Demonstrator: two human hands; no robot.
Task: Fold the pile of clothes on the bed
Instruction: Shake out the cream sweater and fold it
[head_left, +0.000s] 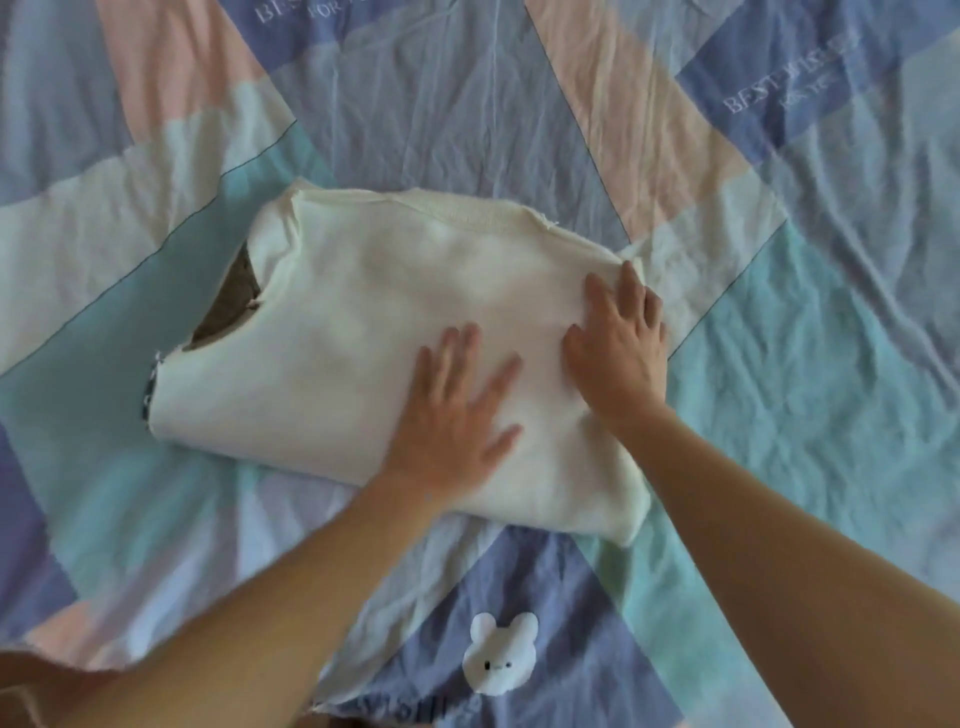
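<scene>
On the patchwork bedsheet (779, 415), bare all around, a folded cream garment (337, 322) lies under the flat, spread-fingered left hand (457, 410) and right hand (618, 338) near its right edge, gripping nothing.

the bedspread (779, 415) runs off every edge, so the bed's outline cannot be seen. both forearms are cut by the lower edge. the printed lettering (789, 83) at upper right is partly lost in creases, another line at the top edge is cropped, and a third at the bottom edge is too blurred to read. the cream garment (337, 322) hides the bedspread beneath it. at its left a brown patch (228, 306) shows in a gap; what it belongs to cannot be told. a dark patterned bit (148, 395) at the garment's left corner is too small to identify. the left hand (457, 415) is motion-blurred at the fingers (457, 343). a brown shape (31, 691) at lower left is cropped and unclear.
</scene>
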